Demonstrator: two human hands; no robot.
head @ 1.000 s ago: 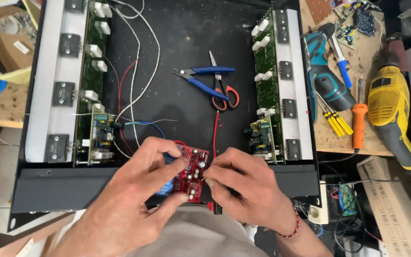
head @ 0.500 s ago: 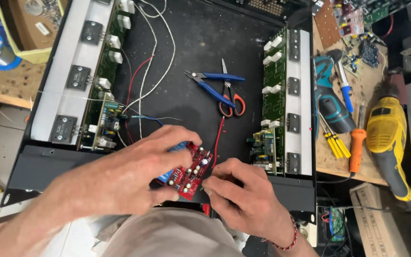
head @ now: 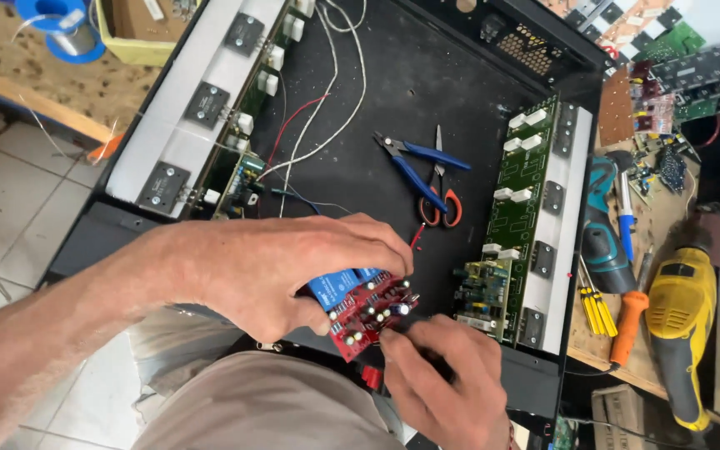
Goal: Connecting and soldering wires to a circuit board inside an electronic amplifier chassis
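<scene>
1. Cluttered wooden workbench [head: 47, 87] carries a large open black metal chassis [head: 427, 92], with pale floor tiles [head: 10, 208] showing below left.
2. Left hand [head: 285, 271] curls over a small red circuit board [head: 368, 312] with a blue block component, fingers and thumb clamped on its near edge, above the chassis front.
3. Right hand [head: 443, 375] touches the board's lower right corner, fingertips pinched together there; what they pinch is hidden.
4. Blue-handled pliers [head: 418, 162] and red-handled scissors [head: 439, 200] lie crossed on the chassis floor.
5. Green circuit board [head: 522, 200] stands along the right wall; a yellow power drill [head: 681, 325] lies outside on the bench.
</scene>
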